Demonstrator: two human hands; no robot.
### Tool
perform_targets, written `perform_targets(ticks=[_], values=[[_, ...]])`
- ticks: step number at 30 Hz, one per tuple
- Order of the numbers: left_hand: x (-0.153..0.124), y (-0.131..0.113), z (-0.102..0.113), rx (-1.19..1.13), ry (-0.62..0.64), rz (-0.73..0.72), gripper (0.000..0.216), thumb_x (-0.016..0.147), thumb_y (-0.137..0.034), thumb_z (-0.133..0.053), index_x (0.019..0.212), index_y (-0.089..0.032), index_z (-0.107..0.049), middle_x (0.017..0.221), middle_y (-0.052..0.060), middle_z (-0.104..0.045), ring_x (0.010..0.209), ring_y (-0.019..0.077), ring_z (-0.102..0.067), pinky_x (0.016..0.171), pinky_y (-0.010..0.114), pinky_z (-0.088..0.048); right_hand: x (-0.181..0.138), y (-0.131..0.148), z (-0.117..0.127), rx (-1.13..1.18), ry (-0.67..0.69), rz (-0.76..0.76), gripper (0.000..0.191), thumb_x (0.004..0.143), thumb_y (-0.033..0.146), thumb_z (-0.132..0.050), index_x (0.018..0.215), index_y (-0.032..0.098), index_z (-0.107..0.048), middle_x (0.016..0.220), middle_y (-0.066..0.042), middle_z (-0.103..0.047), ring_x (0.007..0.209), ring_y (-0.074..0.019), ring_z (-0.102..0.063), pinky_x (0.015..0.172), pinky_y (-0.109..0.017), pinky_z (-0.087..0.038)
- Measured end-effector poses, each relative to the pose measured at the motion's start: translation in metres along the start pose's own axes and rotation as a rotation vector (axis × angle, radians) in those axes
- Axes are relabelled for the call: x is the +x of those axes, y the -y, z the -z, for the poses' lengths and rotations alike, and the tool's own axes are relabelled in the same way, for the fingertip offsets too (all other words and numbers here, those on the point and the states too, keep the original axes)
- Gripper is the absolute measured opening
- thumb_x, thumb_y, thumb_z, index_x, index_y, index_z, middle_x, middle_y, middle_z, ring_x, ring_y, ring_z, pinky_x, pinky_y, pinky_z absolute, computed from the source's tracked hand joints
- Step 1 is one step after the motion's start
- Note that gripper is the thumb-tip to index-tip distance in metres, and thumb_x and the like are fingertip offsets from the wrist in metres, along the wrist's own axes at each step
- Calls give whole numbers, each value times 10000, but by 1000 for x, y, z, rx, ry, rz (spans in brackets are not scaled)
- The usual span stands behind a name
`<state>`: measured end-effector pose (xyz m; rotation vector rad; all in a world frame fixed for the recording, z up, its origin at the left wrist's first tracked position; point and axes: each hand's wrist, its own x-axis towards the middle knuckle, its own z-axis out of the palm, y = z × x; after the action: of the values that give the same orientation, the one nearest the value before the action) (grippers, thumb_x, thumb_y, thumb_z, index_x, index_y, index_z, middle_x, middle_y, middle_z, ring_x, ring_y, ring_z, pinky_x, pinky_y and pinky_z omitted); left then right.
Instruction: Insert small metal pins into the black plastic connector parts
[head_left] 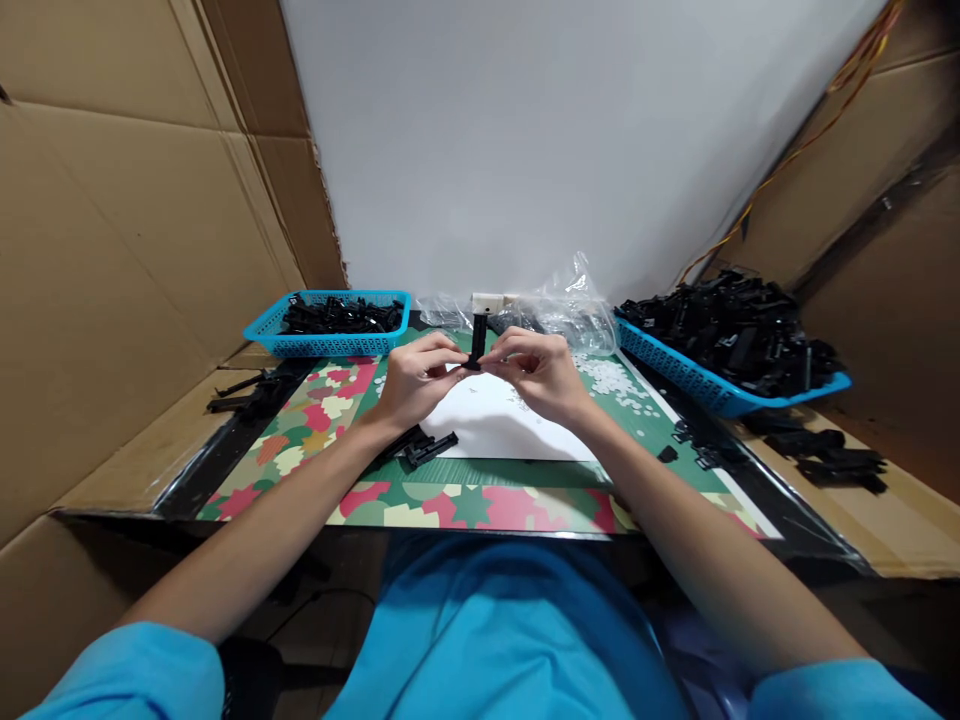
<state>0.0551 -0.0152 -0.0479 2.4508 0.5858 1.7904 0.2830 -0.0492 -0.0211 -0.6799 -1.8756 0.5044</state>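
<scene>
My left hand (416, 378) and my right hand (540, 372) meet above a white sheet (510, 425) at the middle of the table. Both pinch a narrow black plastic part (477, 340) that stands upright between the fingertips. The fingers of each hand are curled and pressed onto its lower end. Two more black parts (424, 447) lie on the table just under my left wrist.
A blue basket (330, 345) of black parts stands at the back left; a fuller blue basket (712, 385) sits at the right. Small white pieces (615, 380) are scattered beside a clear plastic bag (562, 305). Loose black parts lie at the left edge (251, 395) and right edge (825, 455). Cardboard walls enclose both sides.
</scene>
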Motion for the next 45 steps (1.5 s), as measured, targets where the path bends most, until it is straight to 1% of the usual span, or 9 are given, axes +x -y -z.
perform_targets(ticks=[3, 9, 16, 23, 29, 33, 37, 40, 45], values=[[2, 0, -1, -34, -18, 41, 212, 906, -390, -855, 903, -179, -838, 874, 64, -762, 615, 102, -592, 523, 247, -488, 1, 3, 2, 10, 1, -13, 214, 971, 433, -779, 962, 227, -837, 911, -54, -682, 703, -141, -545, 509, -297, -374], [3, -1, -7, -184, -6, 196, 279, 859, -461, -892, 905, -190, -843, 878, 57, -768, 550, 87, -564, 457, 249, -426, -1, 11, 8, 60, 43, -114, 378, 931, 526, -816, 1203, 265, -792, 884, 4, -602, 535, -75, -310, 453, -289, -261], [7, -7, -7, -353, 85, 325, 318, 934, -492, -815, 904, -176, -836, 747, 34, -700, 490, 89, -557, 429, 262, -432, 6, -2, 20, -34, -151, -113, 448, 1002, 559, -714, 1358, 286, -728, 982, -32, -633, 549, -86, -324, 442, -279, -240], [8, -4, -4, -337, 215, 311, 349, 990, -505, -744, 936, -178, -851, 790, 52, -713, 540, 97, -560, 454, 259, -415, 4, -16, 26, -36, 95, -170, 319, 963, 508, -776, 928, 194, -827, 862, -46, -702, 631, -110, -471, 510, -293, -340], [4, 9, -1, -265, 310, 398, 373, 1007, -518, -707, 927, -189, -861, 921, 94, -772, 702, 147, -641, 551, 275, -457, 1, -19, 26, -181, 266, -191, 278, 916, 467, -822, 1042, 221, -852, 1052, -77, -739, 610, -98, -444, 553, -316, -379], [4, 10, 2, -121, 376, 404, 276, 954, -440, -775, 1119, -234, -857, 1093, 95, -817, 868, 190, -710, 664, 300, -513, -1, -31, 23, -396, 313, -132, 200, 957, 380, -762, 1006, 218, -869, 976, -82, -737, 674, -143, -536, 651, -338, -420], [1, 14, 2, -23, 446, 430, 227, 856, -370, -843, 1045, -246, -874, 1006, 69, -842, 780, 191, -718, 677, 326, -527, -3, -37, 21, -521, 401, -111, 180, 964, 322, -742, 1051, 228, -869, 1012, -97, -742, 750, -184, -604, 711, -349, -442], [-2, 19, 1, 28, 484, 466, 180, 803, -363, -862, 944, -253, -884, 905, 56, -841, 761, 206, -730, 652, 328, -513, -3, -34, 22, -499, 399, -126, 240, 993, 360, -722, 1156, 228, -837, 1119, -116, -733, 811, -201, -626, 735, -351, -462], [-8, 26, 0, 48, 518, 446, 169, 766, -335, -859, 906, -245, -884, 889, 61, -837, 794, 220, -735, 680, 333, -506, 3, -21, 22, -333, 342, -133, 410, 1139, 429, -465, 1185, 215, -811, 1157, -119, -696, 866, -194, -639, 787, -348, -491]])
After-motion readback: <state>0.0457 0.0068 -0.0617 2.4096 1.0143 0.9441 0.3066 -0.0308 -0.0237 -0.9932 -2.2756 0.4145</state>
